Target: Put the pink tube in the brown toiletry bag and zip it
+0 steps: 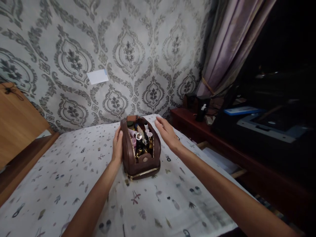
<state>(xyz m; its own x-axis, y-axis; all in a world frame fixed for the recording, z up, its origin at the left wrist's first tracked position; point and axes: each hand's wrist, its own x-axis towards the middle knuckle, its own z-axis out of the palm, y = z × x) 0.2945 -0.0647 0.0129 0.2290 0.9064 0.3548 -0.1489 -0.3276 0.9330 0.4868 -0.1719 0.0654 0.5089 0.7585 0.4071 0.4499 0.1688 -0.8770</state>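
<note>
Head view: patterned tablecloth (74, 171), damask wallpaper (138, 49).

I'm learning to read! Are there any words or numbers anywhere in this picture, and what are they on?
No words or numbers can be read here.
White card on the wall: looks blank.
Bottles in the brown pouch: any labels are too small and dark to read.
Blue-edged item on the dark side table: too blurred to read.
</note>
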